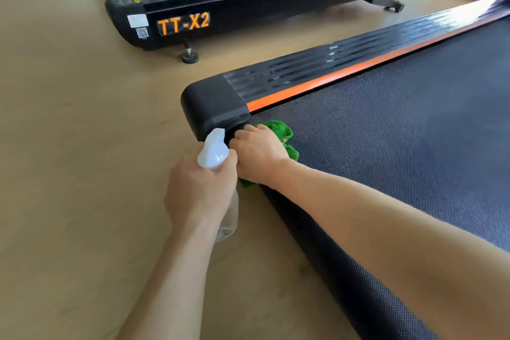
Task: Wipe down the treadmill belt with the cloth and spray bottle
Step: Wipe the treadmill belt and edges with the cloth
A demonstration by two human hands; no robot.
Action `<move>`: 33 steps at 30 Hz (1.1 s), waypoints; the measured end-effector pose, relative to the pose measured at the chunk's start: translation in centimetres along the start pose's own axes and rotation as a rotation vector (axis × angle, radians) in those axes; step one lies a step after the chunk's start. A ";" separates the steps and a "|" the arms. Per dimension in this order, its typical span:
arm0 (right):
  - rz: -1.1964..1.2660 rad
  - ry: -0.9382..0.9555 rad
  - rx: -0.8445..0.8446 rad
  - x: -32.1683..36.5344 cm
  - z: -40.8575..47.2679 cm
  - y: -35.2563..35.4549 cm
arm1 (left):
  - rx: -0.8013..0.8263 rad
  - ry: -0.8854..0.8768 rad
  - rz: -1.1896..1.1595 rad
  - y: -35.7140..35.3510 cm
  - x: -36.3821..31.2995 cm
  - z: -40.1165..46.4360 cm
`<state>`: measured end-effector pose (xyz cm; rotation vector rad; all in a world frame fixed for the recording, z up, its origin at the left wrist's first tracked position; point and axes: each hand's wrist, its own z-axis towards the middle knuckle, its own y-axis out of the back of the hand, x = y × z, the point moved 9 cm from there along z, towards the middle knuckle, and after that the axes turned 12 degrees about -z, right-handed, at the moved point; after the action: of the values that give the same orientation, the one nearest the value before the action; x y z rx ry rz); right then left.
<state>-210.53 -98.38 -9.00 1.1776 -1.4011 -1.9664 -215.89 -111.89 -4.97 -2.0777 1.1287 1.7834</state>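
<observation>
Right hand (259, 153) presses the bunched green cloth (278, 132) onto the treadmill belt (386, 130) at its rear corner, while the left hand (200, 188) grips the spray bottle (215, 152) just beside it.

Cloth (278, 132) mostly under right hand (259, 154).

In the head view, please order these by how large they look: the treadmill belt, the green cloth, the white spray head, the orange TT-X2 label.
1. treadmill belt
2. green cloth, partly hidden under the right hand
3. and 4. unsure: white spray head and TT-X2 label look alike; the label is farther away.
</observation>
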 end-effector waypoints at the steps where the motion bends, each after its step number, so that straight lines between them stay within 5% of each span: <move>1: -0.038 -0.001 0.045 0.1 0.4 -0.3 | -0.011 -0.001 -0.013 0.1 0.0 0.1; 12: 0.153 0.248 0.069 1.8 -18.3 2.2 | 0.089 0.008 -0.056 -2.2 -1.5 -1.2; 23: 0.357 -0.268 -0.094 -5.1 -2.1 0.0 | 0.082 0.039 -0.064 -2.1 -1.0 -0.3; 33: 0.384 -0.334 -0.120 -8.1 -24.1 2.3 | 0.149 0.065 -0.040 -4.9 -1.2 -2.2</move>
<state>-186.29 -105.97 -6.75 0.4922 -1.5083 -1.9871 -211.02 -109.25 -4.89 -2.0698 1.1885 1.5733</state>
